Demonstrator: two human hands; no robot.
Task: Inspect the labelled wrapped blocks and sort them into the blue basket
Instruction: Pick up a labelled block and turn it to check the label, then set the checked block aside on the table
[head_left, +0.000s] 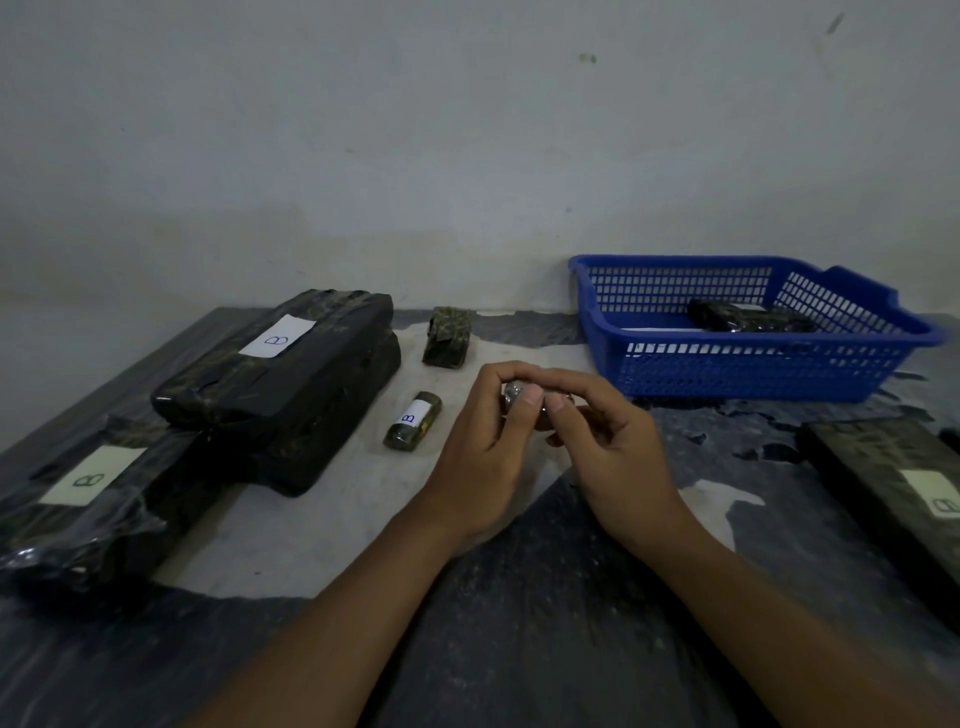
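Note:
My left hand (483, 452) and my right hand (608, 452) meet over the table's middle and together pinch a small wrapped block (513, 396), mostly hidden by the fingers. The blue basket (613, 338) stands at the back right with one dark wrapped block (748, 318) inside. A small block labelled B (413, 422) lies just left of my hands. Behind it stands a small block (447, 338) with no label showing. At the left, a large block labelled B (280, 384) rests partly on another labelled block (88, 509).
A long labelled block (893, 493) lies at the right edge of the table. The table (545, 597) has a dark, worn and peeling surface. A plain wall runs right behind the table and the basket.

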